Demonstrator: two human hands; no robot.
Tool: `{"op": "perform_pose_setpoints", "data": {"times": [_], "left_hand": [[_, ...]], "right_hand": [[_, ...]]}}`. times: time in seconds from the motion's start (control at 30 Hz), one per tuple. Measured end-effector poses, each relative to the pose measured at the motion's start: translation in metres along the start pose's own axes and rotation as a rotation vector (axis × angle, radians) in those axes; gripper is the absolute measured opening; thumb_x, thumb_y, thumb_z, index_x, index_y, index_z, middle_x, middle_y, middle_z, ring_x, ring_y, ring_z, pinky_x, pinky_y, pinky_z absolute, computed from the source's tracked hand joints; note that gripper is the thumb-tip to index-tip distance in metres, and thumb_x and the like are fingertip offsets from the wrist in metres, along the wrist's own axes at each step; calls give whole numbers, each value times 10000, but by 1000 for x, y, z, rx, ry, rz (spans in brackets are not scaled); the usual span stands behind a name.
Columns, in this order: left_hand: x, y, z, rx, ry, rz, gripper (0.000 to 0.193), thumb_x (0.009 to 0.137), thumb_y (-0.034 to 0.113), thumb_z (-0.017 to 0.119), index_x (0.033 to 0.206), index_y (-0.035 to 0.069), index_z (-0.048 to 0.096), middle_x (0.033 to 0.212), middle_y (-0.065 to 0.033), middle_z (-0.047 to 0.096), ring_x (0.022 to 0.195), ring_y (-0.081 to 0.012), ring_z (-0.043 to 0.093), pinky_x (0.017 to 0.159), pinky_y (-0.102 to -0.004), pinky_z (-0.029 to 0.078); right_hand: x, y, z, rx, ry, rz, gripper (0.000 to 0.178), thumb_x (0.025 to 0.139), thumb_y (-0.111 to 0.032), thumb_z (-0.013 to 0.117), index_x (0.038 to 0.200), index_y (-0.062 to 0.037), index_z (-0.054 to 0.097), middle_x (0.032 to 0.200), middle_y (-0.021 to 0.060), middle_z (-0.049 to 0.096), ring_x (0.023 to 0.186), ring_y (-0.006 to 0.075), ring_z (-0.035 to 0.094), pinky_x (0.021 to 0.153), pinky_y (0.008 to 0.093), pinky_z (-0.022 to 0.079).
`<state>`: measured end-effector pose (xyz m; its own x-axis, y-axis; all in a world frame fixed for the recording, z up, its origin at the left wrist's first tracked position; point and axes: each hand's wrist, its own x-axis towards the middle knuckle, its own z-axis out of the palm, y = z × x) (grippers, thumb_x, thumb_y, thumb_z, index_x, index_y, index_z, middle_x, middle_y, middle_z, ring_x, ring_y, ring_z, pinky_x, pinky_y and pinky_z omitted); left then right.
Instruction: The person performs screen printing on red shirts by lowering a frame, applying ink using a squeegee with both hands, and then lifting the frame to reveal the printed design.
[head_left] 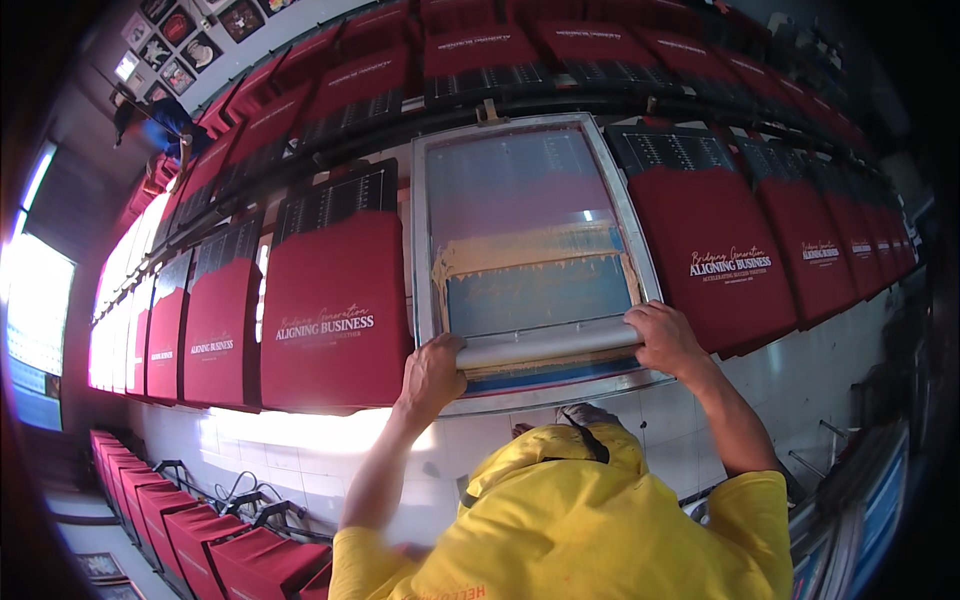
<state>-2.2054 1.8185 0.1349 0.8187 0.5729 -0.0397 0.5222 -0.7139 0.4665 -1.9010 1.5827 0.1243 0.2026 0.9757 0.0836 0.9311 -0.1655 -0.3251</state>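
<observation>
A metal-framed printing screen [421, 230] lies over a pallet in the middle of the row. Across its near end runs a long grey squeegee [550, 345]. My left hand [432, 380] is closed around the squeegee's left end, and my right hand [664, 338] grips its right end. Tan ink [530, 250] forms a ragged band over the mesh, farther off than the squeegee. Between the two, a blue area [540, 290] of the screen carries a thin tan film. The squeegee's lower edge is hidden from me.
Red fabric pieces [335, 290] with pale lettering lie on pallets left of the screen; another red piece [705, 230] lies to its right. More rows stand beyond and at lower left [200, 530]. A person [160, 130] bends over the far-left pallets. Leaning frames [850, 520] stand at lower right.
</observation>
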Motion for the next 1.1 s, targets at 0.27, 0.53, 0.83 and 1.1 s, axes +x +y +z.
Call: {"op": "perform_pose_setpoints", "data": {"times": [0.27, 0.53, 0.83, 1.1], "left_hand": [[-66, -8, 54, 48, 101, 83, 445, 617, -74, 628, 1051, 5, 682, 1180, -123, 662, 1088, -299, 652, 874, -382, 556], [-13, -39, 55, 148, 150, 184, 481, 607, -90, 654, 1077, 13, 663, 1208, -103, 650, 1159, -259, 631, 878, -366, 565], [111, -65, 12, 99, 58, 155, 411, 682, -34, 664, 1090, 18, 667, 1111, -161, 678, 978, -333, 679, 838, -387, 571], [121, -48, -29, 56, 13, 63, 392, 676, -26, 626, 1049, 60, 711, 994, -182, 702, 882, -373, 685, 813, -429, 559]], "right_hand": [[-58, -16, 22, -34, -12, -27, 421, 631, -65, 678, 1048, -26, 626, 1102, 98, 637, 1046, 295, 599, 856, 390, 537], [-13, 2, 44, -90, 144, -52, 357, 676, -20, 671, 1030, -2, 631, 1092, 101, 640, 1007, 279, 603, 828, 368, 539], [100, 50, 22, -64, 45, 27, 181, 697, 1, 637, 872, -46, 620, 973, 110, 675, 952, 312, 631, 780, 415, 540], [118, 46, -22, -64, 1, 15, 189, 677, -29, 645, 865, -55, 655, 919, 122, 682, 939, 327, 642, 756, 448, 536]]}}
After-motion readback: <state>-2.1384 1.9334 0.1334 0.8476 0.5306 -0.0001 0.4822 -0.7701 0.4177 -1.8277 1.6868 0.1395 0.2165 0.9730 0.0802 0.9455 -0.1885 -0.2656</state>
